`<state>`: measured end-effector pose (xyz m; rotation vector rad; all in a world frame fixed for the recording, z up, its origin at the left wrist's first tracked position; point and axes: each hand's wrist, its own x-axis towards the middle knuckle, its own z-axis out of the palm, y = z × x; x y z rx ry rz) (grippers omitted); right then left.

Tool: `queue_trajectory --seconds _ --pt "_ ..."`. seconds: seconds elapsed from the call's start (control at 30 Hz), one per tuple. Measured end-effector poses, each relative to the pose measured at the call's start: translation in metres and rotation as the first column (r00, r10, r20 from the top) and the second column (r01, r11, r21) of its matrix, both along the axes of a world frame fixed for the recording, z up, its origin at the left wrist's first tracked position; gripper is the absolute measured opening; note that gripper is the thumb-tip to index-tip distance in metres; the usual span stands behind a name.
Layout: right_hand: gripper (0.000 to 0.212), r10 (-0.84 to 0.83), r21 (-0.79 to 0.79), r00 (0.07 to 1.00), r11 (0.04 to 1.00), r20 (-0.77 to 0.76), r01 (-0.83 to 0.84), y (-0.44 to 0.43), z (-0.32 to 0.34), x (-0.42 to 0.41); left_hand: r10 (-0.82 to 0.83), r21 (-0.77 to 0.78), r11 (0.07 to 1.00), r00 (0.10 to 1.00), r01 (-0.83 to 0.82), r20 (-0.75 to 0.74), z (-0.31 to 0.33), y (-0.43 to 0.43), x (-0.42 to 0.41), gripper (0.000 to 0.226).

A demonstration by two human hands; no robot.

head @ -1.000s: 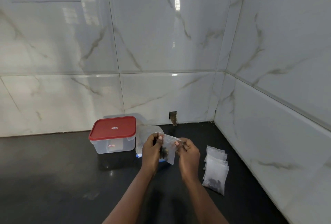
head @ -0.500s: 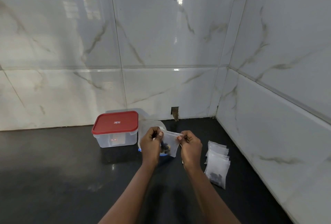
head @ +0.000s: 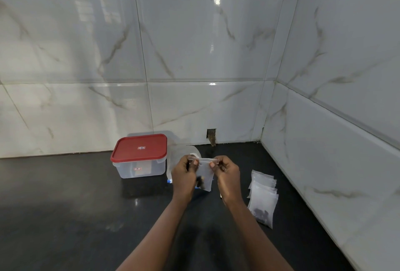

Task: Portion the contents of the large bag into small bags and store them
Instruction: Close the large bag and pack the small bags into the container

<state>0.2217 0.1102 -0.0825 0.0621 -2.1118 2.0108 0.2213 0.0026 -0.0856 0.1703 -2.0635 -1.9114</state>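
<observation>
Since half a second ago, little is changed: both hands are kept at the small bag (head: 205, 175), held above the counter (head: 65, 205). Its top strip is pinched at each end by the left hand (head: 184, 176) and right hand (head: 227, 176), fingers closed. Dark pieces are seen inside. Behind it the large bag (head: 179, 156) stands, just right of the red-lidded box (head: 139, 156); the box's labels are too small to read. Filled bags (head: 263, 199) are stacked right of the hands.

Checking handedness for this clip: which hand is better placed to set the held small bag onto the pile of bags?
Right hand, likely: it grips the small bag nearest the pile.
</observation>
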Motion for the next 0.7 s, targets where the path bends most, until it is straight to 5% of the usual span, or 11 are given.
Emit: queue_trajectory --seconds 0.2,0.47,0.7 --pt "0.035 -0.089 0.058 0.996 0.994 0.018 0.087 -0.002 0.0026 -0.0022 -0.086 0.128 0.987 0.993 0.095 -0.076 -0.0027 0.0015 0.0069 0.006" --pt "0.022 0.01 -0.104 1.0 0.994 0.007 -0.01 -0.0051 0.0039 0.0036 -0.143 0.154 0.977 0.988 0.149 -0.052 -0.0037 -0.0013 0.0037 0.009" --pt "0.026 -0.039 -0.022 0.998 0.999 0.044 0.04 -0.0053 0.0065 0.0005 -0.143 0.146 0.977 0.987 0.152 -0.073 -0.0073 0.0023 0.0069 0.01"
